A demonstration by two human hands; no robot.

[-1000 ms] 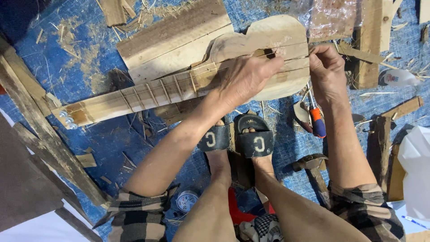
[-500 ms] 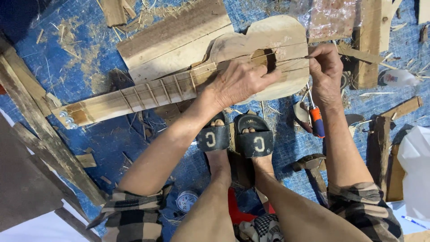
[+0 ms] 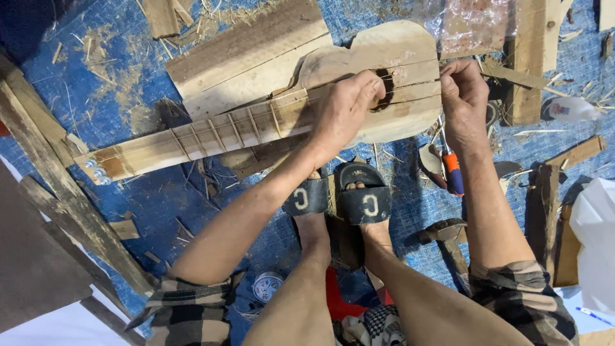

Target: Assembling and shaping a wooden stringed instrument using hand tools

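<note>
- A hand-made wooden guitar (image 3: pixel 282 118) is seen lying flat on the blue tarp (image 3: pixel 128 77) on the floor, just beyond the sandalled feet (image 3: pixel 339 198).
- Long axis noted: the neck runs to the left and slightly near, the headstock with tuning pegs (image 3: pixel 93 168) at the left end; the rounded body lies to the right and slightly far.
- The left hand (image 3: pixel 343 109) is laid across the strings where neck meets body, fingers curled down at the sound hole (image 3: pixel 386 90); nothing is gripped, the strings are pressed or plucked.
- The right hand (image 3: pixel 462 96) is closed at the right edge of the body; what is pinched there, if anything, cannot be told.
- The left hand is nearer the sound hole; the right is nearer the body's tail end.
- An orange-handled screwdriver (image 3: pixel 452 172) and a hammer (image 3: pixel 445 232) lie to the right, near the right forearm, untouched.
- Compared with half a second earlier: the left hand's fingers have shifted slightly right, onto the sound hole; the right hand and the guitar are unchanged in place.
</note>
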